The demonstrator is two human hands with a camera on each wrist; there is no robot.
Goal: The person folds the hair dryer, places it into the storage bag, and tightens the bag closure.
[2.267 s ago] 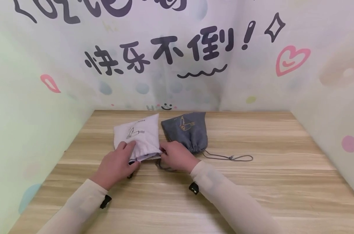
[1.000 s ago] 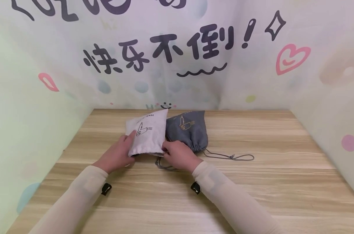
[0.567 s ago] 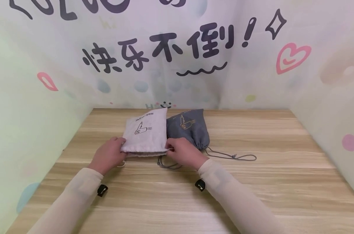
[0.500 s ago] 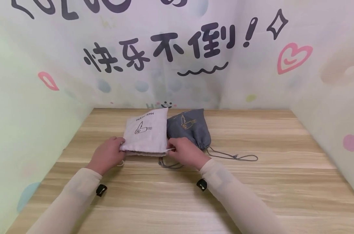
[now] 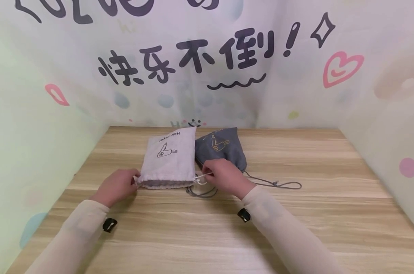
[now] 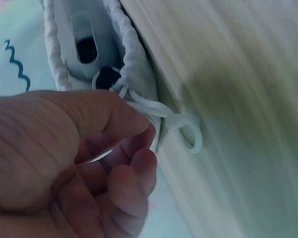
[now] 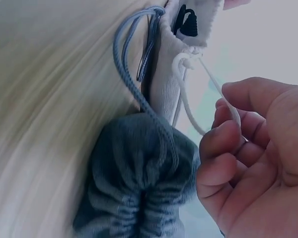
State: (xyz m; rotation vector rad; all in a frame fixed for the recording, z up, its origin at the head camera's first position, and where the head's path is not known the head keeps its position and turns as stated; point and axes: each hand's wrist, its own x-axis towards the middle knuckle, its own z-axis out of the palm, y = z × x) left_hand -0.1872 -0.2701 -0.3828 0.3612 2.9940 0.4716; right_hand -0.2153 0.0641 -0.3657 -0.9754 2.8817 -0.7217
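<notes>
A white drawstring bag (image 5: pixel 169 161), printed with a hair dryer drawing, lies with its mouth open toward me. My left hand (image 5: pixel 116 186) is at the mouth's left corner, thumb and index finger together on the white cord (image 6: pixel 175 120), whose knotted loop sticks out past the fingertips. At the right corner my right hand (image 5: pixel 227 177) pinches the other white drawstring (image 7: pixel 185 99) and draws it out taut. Inside the mouth, the left wrist view shows a smooth pale appliance (image 6: pixel 81 29) with a dark slot; a black ribbed cable end (image 7: pixel 189 25) appears in the right wrist view.
A dark grey drawstring bag (image 5: pixel 220 146) with a yellow dryer print, gathered shut, lies against the white bag's right side. Its grey cords (image 5: pixel 275 184) trail over the wooden table (image 5: pixel 179 236). Printed cloth walls (image 5: pixel 224 102) stand behind and at both sides.
The white bag has swung straight and flattened, and its mouth has spread open. Both hands have moved outward from its corners, the right one pulling out white cord.
</notes>
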